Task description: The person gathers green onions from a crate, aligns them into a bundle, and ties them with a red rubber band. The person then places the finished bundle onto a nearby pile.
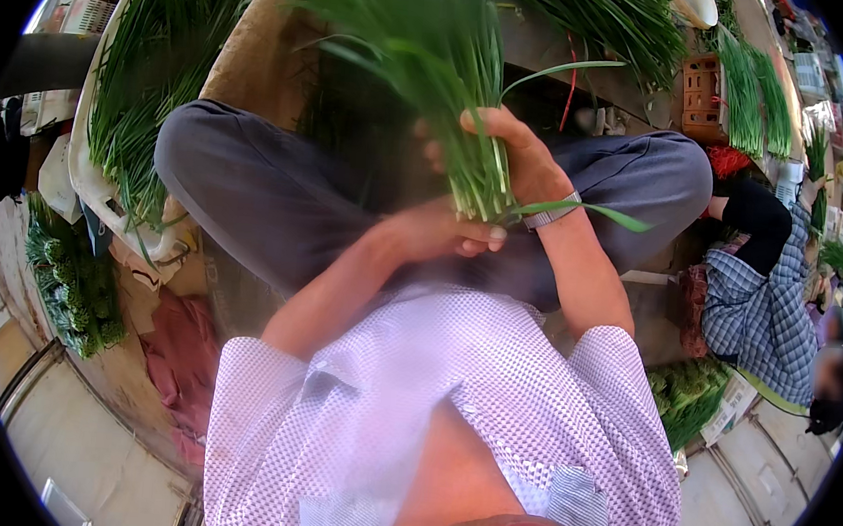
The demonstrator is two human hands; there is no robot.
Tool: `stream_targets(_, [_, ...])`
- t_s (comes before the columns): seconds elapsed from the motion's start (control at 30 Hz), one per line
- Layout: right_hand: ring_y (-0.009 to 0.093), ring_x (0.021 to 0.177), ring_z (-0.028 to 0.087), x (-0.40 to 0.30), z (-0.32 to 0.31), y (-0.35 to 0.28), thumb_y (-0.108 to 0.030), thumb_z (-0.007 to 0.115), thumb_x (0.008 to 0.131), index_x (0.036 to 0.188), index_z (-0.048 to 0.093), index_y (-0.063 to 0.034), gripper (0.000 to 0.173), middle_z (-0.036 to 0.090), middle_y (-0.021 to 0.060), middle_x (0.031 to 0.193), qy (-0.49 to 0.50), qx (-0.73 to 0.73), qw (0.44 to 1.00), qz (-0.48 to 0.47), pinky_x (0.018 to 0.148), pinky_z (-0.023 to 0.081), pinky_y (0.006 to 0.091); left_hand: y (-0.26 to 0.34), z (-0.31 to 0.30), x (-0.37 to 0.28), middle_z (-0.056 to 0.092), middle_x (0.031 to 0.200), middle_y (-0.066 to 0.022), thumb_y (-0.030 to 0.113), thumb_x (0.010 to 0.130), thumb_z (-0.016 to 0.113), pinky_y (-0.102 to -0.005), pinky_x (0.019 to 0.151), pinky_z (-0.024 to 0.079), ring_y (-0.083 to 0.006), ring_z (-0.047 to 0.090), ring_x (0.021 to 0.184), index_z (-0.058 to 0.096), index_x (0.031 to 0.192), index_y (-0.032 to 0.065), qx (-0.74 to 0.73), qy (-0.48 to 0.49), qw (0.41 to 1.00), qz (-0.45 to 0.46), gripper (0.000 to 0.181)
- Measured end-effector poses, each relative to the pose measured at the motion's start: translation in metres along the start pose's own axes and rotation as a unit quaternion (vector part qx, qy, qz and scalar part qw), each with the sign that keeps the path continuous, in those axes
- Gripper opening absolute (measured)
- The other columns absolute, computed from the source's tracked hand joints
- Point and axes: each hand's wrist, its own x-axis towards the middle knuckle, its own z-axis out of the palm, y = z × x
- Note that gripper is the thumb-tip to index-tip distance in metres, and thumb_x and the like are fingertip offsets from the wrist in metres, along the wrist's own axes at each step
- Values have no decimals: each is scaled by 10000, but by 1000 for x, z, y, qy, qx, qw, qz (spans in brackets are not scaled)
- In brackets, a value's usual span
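A bunch of garlic chives [470, 98] stands nearly upright before me, pale stem ends toward my lap and leaves fanning out beyond it. My right hand [524, 153], with a metal-banded watch [553, 210] at the wrist, grips the bunch around its lower stems. My left hand [453, 230] lies curled under the cut ends, touching them. Whether its fingers grip any stems is hidden. A loose leaf [619, 217] sticks out to the right over the watch wrist. Another leaf [571, 67] bends away above my right hand.
Loose chives fill a white plastic tub [78, 144] at left. More chives [607, 19] lie ahead. An orange crate [700, 99] and tied bundles [745, 95] stand at right. Dark green bundles [72, 282] lie at lower left. Another person [746, 286] sits at right.
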Motion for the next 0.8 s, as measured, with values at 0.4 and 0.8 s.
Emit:
stream_targets(0.4, [231, 982, 750, 70, -26, -28, -362, 757, 929, 1175, 709, 15, 453, 755, 140, 1081, 62, 75, 989, -110, 844, 632, 351, 24, 39, -91, 507, 813, 32, 387, 1069, 575, -228, 670, 366, -60, 436, 738, 614, 997, 75, 80, 1, 996, -28, 323])
stream_targets(0.8, [227, 901, 730, 91, -42, -11, -396, 779, 920, 1176, 695, -9, 471, 748, 133, 1017, 96, 94, 983, -125, 766, 643, 392, 35, -23, -62, 653, 1371, -196, 426, 1127, 480, -444, 1059, 506, -312, 633, 1253, 518, 1475, -38, 71, 336, 920, 187, 581])
